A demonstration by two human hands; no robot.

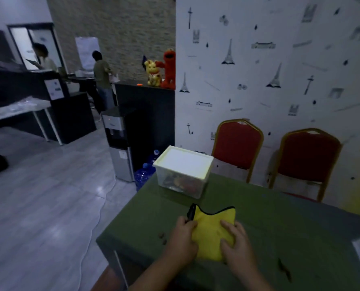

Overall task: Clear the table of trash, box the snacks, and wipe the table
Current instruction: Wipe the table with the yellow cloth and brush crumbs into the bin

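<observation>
Both bare hands press down on a folded bright yellow microfibre cloth with black piping (213, 229), which lies on the dark green table top (280, 223) close to its near-left corner. The left hand (182, 241) curls over the cloth's left side, fingers bent and pinching a loose black-edged flap near the top; the right hand (237, 242) lies flatter, fingers spread across the right half, palm bearing down more than gripping. Neither hand lifts the cloth; it touches the table along its whole underside as far as can be seen. Just left of the left hand, two small brown crumbs (162, 238) sit on the green surface near the left edge, and a dark smear or scrap (284, 268) lies to the right, toward the near edge. Wiping seems to be the step in hand, and it would go best with the cloth kept flat and folded, pushed in overlapping strokes, gathering those crumbs toward one edge and not scattering them onto the floor. The loose flap should be tucked under so it does not drag. At the far-left corner stands a clear plastic storage box with a pale cream lid (183, 171), closed, coloured snack packets dimly visible inside, so boxing looks done. Strokes toward that corner should stop short of it, or the box be shifted to reach underneath.
</observation>
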